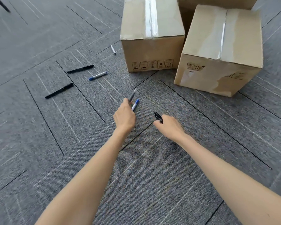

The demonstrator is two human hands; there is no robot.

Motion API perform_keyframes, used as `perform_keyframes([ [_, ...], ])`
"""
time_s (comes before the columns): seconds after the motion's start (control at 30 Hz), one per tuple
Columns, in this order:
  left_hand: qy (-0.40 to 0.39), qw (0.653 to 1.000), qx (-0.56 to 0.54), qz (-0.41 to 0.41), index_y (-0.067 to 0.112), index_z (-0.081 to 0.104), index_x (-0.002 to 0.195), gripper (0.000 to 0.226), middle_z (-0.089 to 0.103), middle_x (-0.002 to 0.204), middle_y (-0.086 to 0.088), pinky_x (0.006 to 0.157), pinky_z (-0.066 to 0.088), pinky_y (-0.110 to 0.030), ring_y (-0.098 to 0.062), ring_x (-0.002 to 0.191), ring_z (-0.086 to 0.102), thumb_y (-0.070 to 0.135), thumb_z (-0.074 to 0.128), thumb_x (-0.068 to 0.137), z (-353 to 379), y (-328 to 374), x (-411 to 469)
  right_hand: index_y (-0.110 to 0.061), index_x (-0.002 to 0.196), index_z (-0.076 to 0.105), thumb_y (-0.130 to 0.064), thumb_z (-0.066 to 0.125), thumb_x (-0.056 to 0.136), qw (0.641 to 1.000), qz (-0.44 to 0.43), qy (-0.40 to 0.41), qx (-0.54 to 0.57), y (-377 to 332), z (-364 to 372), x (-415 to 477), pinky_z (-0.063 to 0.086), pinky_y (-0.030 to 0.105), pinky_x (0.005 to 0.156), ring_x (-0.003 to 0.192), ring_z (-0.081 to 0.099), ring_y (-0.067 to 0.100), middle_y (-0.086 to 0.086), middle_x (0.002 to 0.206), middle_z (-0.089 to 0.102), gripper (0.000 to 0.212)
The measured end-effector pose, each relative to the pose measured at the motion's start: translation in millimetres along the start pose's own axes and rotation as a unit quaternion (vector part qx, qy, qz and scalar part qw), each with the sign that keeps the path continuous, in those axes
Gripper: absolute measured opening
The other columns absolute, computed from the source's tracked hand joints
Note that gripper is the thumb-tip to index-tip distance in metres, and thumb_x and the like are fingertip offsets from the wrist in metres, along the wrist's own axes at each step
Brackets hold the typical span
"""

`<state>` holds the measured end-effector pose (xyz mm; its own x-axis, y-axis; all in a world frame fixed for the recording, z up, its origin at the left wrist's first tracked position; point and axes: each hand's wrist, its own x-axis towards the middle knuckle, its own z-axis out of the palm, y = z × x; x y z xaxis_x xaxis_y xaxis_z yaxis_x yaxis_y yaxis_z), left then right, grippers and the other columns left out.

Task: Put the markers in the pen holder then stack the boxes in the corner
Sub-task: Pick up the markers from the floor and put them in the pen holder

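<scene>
- On the grey carpet (152, 176), at about one o'clock from our hands, three cardboard boxes sit unstacked: the taped box (151, 36) at twelve, the nearer box (221, 51) at two, and a third box (216, 2) partly hidden behind them. We judge the stacking step not yet begun.
- Our left hand (124, 118) is closed around two markers, a grey-capped marker (132, 95) and a blue-capped marker (135, 104), both poking out toward twelve o'clock.
- Our right hand (169, 125) is curled shut on a black marker (158, 116), whose tip sticks out toward eleven; whether it holds more than one we cannot tell.
- Loose markers lie on the floor at ten to eleven o'clock: a long black marker (59, 90), a second black marker (80, 69), a blue-and-white marker (98, 76), and a small white marker (112, 49) just beside the taped box.
- No pen holder shows anywhere in view, so none of the markers can be counted as put away.
- We judge the task early: gathering is partly done, four markers remain to collect, then the holder, then the boxes.
</scene>
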<state>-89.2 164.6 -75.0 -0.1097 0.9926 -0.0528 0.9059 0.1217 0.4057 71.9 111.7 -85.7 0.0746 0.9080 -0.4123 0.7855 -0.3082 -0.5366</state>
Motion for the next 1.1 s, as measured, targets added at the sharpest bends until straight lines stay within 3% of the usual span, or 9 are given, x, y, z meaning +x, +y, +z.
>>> perform_keyframes([
  [0.1,-0.017,0.999,0.037,-0.008,0.013,0.048,0.113,0.03,0.066,0.104,-0.009,0.071,0.043,-0.038,-0.022,0.075,0.053,0.039,0.043,0.098,6.1,-3.9,4.6,-0.017,0.072,0.042,-0.037,0.043,0.087,0.998,0.009,0.005,0.06,7.2,0.6,-5.9,0.029,0.029,0.053,0.056,0.038,0.015,-0.003,0.067,0.045,0.024],
  [0.2,-0.035,0.998,0.058,-0.004,0.015,0.049,0.112,0.032,0.067,0.103,-0.006,0.072,0.046,-0.036,-0.024,0.083,0.061,0.042,0.049,0.095,14.7,-9.3,3.7,-0.019,0.069,0.039,-0.035,0.045,0.087,0.998,-0.008,0.008,0.067,9.9,0.0,-13.6,0.028,0.029,0.053,0.054,0.035,0.015,-0.005,0.063,0.042,0.025],
  [0.53,-0.122,0.991,-0.059,0.008,0.022,0.051,0.093,0.025,0.06,0.091,0.005,0.081,0.052,-0.037,-0.013,0.073,0.057,0.045,0.042,0.097,-25.8,-0.1,-15.9,-0.017,0.081,0.048,-0.043,0.037,0.1,0.997,-0.039,-0.031,0.052,-20.7,-34.6,-43.8,0.028,0.026,0.047,0.051,0.039,0.011,-0.007,0.062,0.047,0.034],
  [0.67,-0.184,0.977,-0.11,0.015,0.024,0.053,0.095,0.022,0.067,0.087,0.009,0.069,0.046,-0.03,-0.003,0.061,0.051,0.041,0.039,0.1,-103.7,21.8,-33.6,-0.011,0.086,0.052,-0.041,0.036,0.101,0.997,-0.029,-0.037,0.064,-64.5,-85.4,-82.3,0.03,0.029,0.051,0.055,0.042,0.014,-0.004,0.065,0.05,0.037],
  [0.77,-0.223,0.962,-0.157,-0.001,0.019,0.055,0.102,0.024,0.066,0.087,0.005,0.065,0.044,-0.029,-0.006,0.062,0.051,0.036,0.037,0.101,-179.5,48.5,-56.5,-0.014,0.08,0.047,-0.041,0.036,0.1,0.997,-0.018,-0.042,0.063,-107.2,-134.8,-126.3,0.03,0.031,0.051,0.056,0.041,0.015,-0.002,0.066,0.049,0.036],
  [0.9,-0.24,0.95,-0.195,-0.029,0.017,0.058,0.101,0.026,0.067,0.085,0.003,0.072,0.05,-0.036,-0.013,0.065,0.054,0.035,0.039,0.1,-289.1,88.2,-84.3,-0.018,0.069,0.038,-0.042,0.036,0.1,0.997,-0.006,-0.055,0.057,-179.2,-215.1,-185.1,0.026,0.032,0.051,0.053,0.037,0.015,-0.003,0.061,0.044,0.039],
  [1.1,-0.239,0.948,-0.199,-0.067,0.023,0.06,0.089,0.028,0.07,0.08,0.005,0.074,0.054,-0.038,-0.014,0.065,0.061,0.04,0.04,0.099,-466.1,143.3,-110.5,-0.016,0.071,0.038,-0.046,0.034,0.099,0.995,-0.006,-0.095,0.01,-293.8,-345.8,-259.2,0.028,0.034,0.054,0.059,0.043,0.021,0.002,0.066,0.048,0.042],
])
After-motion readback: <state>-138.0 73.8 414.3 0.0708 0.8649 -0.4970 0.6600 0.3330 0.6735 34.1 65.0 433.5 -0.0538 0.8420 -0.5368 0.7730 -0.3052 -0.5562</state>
